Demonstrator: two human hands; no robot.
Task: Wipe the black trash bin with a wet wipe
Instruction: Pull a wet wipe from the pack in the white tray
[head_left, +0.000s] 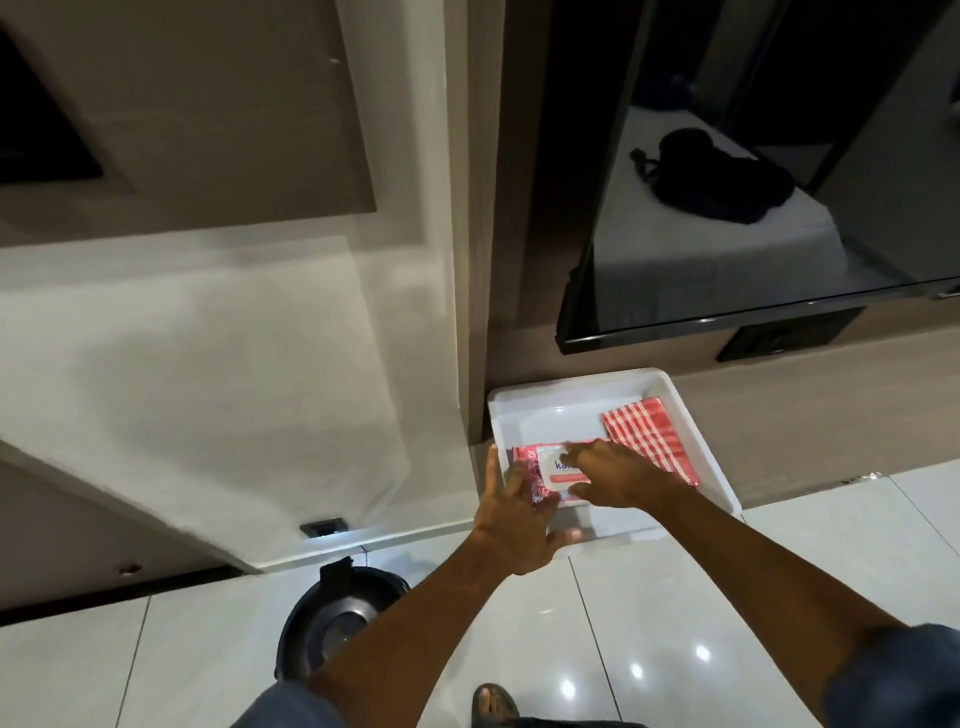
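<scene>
A white tray (524, 410) is sitting on the floor — a checked cloth (649, 441) is lying inside it, at its right side.

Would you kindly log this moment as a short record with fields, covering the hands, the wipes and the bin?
left hand: grips the wipe pack's left end
right hand: fingers on top of the pack at its flap
wet wipe pack: pink and white, over the white tray
checked cloth: red and white, lying in the tray
black trash bin: on the floor, left of the arms, untouched
wipe drawn: not yet visible
</scene>
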